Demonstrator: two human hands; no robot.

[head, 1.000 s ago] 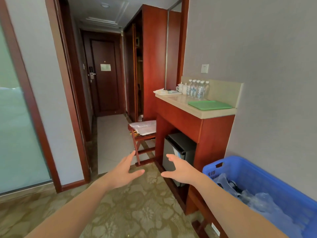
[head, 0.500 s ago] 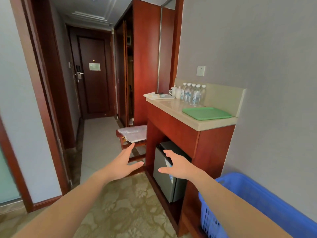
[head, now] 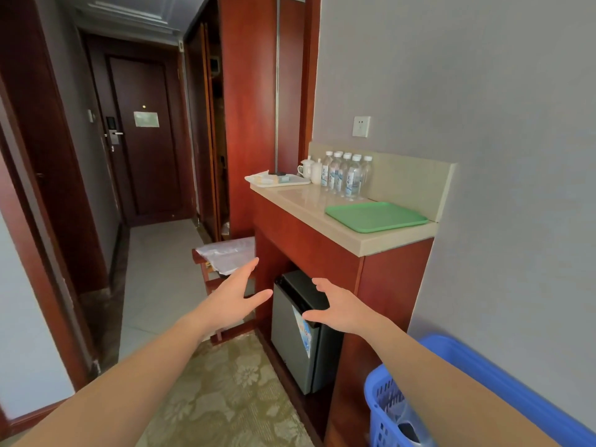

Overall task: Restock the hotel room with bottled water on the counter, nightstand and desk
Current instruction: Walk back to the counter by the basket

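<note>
Several clear water bottles (head: pixel 346 175) with white caps and blue labels stand in a row at the back of the beige counter (head: pixel 309 204), against the wall. A green tray (head: pixel 375 216) lies bare on the counter to their right. My left hand (head: pixel 233 300) and my right hand (head: pixel 340 309) are stretched out in front of me, fingers spread, holding nothing, well below the counter top. A blue plastic basket (head: pixel 451 379) sits at the lower right, its contents mostly hidden by my right arm.
A small fridge (head: pixel 298 330) sits under the counter. A white tray (head: pixel 279 179) with sachets and white cups (head: pixel 310 169) stand at the counter's left end. A wooden luggage rack (head: pixel 222 262) stands left of the cabinet. The hallway leads to a dark door (head: pixel 145 140).
The view has moved forward toward the counter, which now looks larger and closer. Both hands stay spread and empty. Less of the blue basket shows.
</note>
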